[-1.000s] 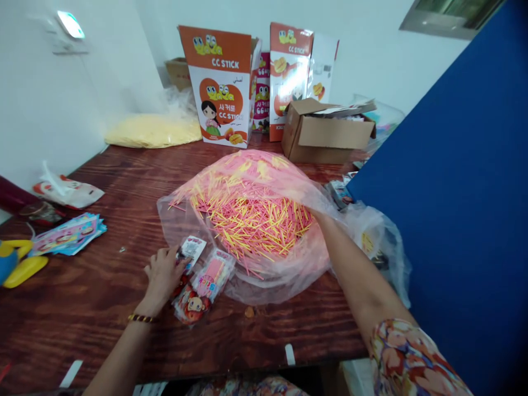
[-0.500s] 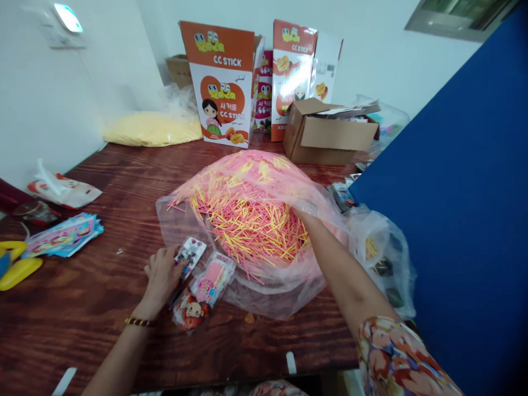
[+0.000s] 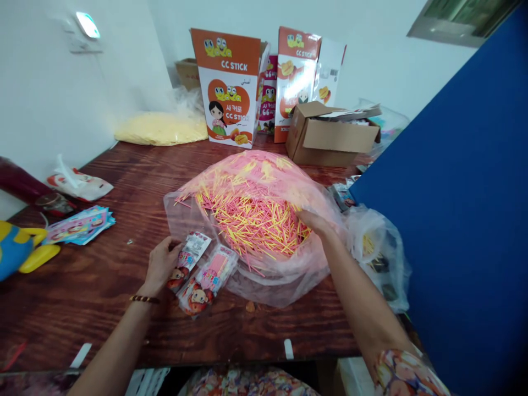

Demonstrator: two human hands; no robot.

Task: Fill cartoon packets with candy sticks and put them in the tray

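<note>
My left hand (image 3: 162, 264) is at the left edge of a small printed packet (image 3: 190, 254), its curled fingers and thumb gripping the edge. Right beside it, other clear packets (image 3: 208, 279) with a cartoon figure and pink sticks lie overlapping on the table. A large translucent bag (image 3: 264, 286) lies open in the middle, heaped with thin pink and yellow sticks (image 3: 256, 223). My right hand (image 3: 313, 221) reaches into the bag from the right. Its fingertips are among the sticks and partly hidden, so I cannot see what they hold.
Printed cartons (image 3: 226, 82) and an opened brown box (image 3: 334, 137) stand along the back. A bag of pale yellow material (image 3: 160, 129) lies back left. Flat wrappers (image 3: 82, 224), a tissue pack (image 3: 82, 185) and a blue-yellow object (image 3: 20, 250) are left. A blue panel (image 3: 466, 192) rises at right.
My right hand has drawn back slightly toward me and shows more above the sticks. The fingers of my left hand cover less of the packet. The view has shifted a little.
</note>
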